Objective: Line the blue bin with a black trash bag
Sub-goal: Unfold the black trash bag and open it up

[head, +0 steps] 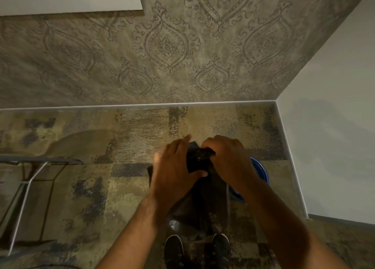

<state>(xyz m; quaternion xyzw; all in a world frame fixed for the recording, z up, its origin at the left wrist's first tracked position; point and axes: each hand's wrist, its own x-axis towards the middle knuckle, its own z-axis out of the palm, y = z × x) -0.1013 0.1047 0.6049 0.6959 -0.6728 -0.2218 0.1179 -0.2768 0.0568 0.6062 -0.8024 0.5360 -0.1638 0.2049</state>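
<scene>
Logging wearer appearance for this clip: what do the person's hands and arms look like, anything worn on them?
Both arms are bare from the bottom of the picture to the wrists; no sleeves show. The left hand and the right hand wear no gloves, and no watch, ring or bracelet can be seen, though the picture is soft. Below them, dark shoes with white toe rims show.

I see the black trash bag (pixel 199 189) bunched and crumpled at its top and hanging down in glossy folds toward the floor, while the blue bin (pixel 260 172) shows only as a curved rim behind it, low by the wall corner.
</scene>
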